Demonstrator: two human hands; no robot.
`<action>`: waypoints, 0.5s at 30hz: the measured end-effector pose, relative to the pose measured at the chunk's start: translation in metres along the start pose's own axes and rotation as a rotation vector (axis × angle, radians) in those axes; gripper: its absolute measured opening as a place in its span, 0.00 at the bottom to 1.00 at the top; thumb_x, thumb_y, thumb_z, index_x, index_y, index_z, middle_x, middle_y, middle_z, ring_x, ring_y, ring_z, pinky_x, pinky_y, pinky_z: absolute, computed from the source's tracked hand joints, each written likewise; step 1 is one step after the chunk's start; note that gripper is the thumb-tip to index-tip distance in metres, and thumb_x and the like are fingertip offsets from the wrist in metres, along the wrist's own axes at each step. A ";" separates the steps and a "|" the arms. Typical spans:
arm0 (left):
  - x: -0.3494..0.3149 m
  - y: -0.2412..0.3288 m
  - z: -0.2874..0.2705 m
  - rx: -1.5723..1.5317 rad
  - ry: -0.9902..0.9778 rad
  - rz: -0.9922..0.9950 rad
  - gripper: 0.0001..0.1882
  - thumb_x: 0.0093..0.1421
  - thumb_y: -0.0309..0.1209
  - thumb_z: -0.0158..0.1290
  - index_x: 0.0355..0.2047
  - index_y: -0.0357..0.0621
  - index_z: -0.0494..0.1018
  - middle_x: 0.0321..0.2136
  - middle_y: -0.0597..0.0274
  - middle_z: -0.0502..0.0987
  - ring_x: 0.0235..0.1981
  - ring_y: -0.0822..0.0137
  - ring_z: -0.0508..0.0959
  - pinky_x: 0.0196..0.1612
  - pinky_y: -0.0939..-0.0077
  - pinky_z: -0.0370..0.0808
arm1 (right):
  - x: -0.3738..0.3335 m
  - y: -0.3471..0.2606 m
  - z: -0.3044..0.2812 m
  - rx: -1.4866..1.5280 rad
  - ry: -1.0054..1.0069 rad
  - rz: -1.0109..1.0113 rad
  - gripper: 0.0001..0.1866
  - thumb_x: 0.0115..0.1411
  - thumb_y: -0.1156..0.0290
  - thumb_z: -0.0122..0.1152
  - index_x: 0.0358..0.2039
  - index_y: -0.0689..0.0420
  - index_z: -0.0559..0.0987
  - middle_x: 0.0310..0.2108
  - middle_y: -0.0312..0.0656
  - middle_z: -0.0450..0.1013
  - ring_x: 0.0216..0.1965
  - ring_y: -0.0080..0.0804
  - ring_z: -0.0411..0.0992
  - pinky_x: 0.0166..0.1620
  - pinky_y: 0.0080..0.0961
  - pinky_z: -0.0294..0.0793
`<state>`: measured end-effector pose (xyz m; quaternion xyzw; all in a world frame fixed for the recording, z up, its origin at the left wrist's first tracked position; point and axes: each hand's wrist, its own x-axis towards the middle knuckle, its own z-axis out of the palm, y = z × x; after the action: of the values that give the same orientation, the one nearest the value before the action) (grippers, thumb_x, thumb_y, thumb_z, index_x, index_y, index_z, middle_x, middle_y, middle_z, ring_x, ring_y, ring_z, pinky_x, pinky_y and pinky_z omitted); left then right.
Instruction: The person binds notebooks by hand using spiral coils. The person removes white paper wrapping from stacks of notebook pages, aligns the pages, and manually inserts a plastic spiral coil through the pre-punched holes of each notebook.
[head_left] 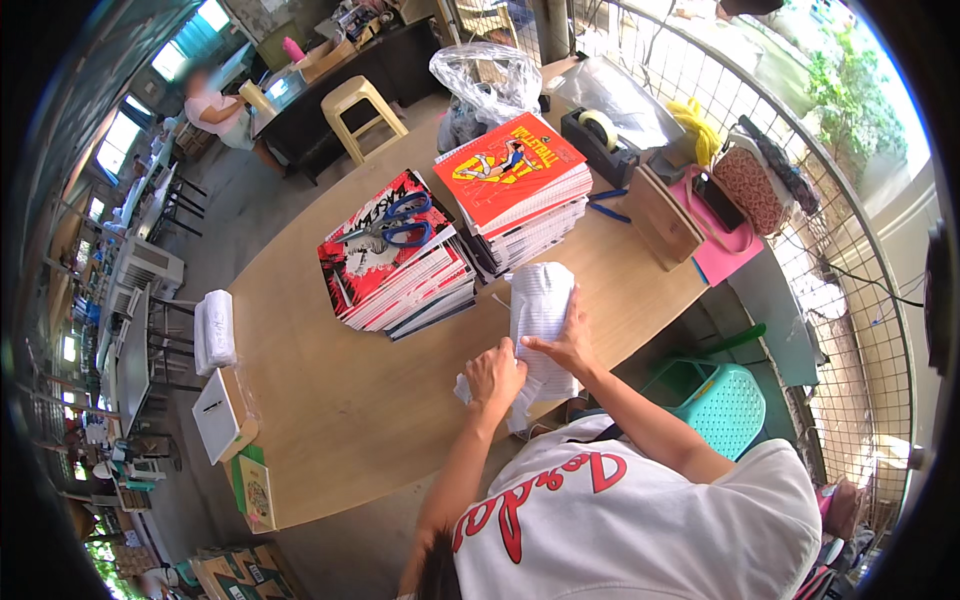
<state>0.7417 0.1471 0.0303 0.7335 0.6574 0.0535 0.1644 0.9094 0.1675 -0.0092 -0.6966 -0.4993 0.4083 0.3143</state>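
Note:
A white bundle with fine lines, which looks like ruled paper wrapping, lies at the near edge of the table in front of me. My left hand is closed at its left side, fingers curled over the crumpled white wrapping. My right hand grips the bundle's right side, thumb across its top and fingers along the far side. Just beyond stand two stacks of notebooks: a red-and-black one with blue-handled scissors on top, and an orange-covered one.
A tape dispenser, blue pen-like items, a brown wooden block and a pink folder with a phone lie right. Plastic bags sit behind. Another white bundle lies left. A turquoise stool stands right.

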 end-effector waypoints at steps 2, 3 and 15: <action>-0.001 -0.021 0.015 0.003 0.001 -0.063 0.11 0.57 0.33 0.58 0.37 0.41 0.72 0.32 0.45 0.82 0.36 0.42 0.82 0.40 0.49 0.76 | 0.002 0.010 0.001 -0.012 -0.004 0.023 0.80 0.35 0.42 0.81 0.72 0.63 0.32 0.59 0.71 0.58 0.60 0.63 0.61 0.62 0.48 0.64; -0.001 -0.036 0.024 0.008 0.005 -0.125 0.11 0.57 0.32 0.57 0.37 0.40 0.72 0.33 0.44 0.82 0.36 0.41 0.81 0.40 0.48 0.75 | 0.006 0.028 0.004 0.202 0.047 -0.073 0.79 0.35 0.44 0.81 0.72 0.62 0.33 0.59 0.71 0.58 0.61 0.63 0.62 0.62 0.48 0.64; 0.036 -0.045 0.054 -0.353 0.007 -0.297 0.36 0.55 0.56 0.62 0.49 0.35 0.75 0.49 0.37 0.76 0.49 0.46 0.78 0.50 0.56 0.74 | -0.009 0.014 0.005 -0.198 0.093 -0.169 0.80 0.33 0.41 0.80 0.72 0.61 0.33 0.65 0.75 0.47 0.65 0.70 0.54 0.66 0.51 0.58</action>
<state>0.7193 0.1766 -0.0393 0.5882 0.7392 0.1457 0.2939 0.9098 0.1548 -0.0209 -0.6978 -0.5789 0.2966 0.3000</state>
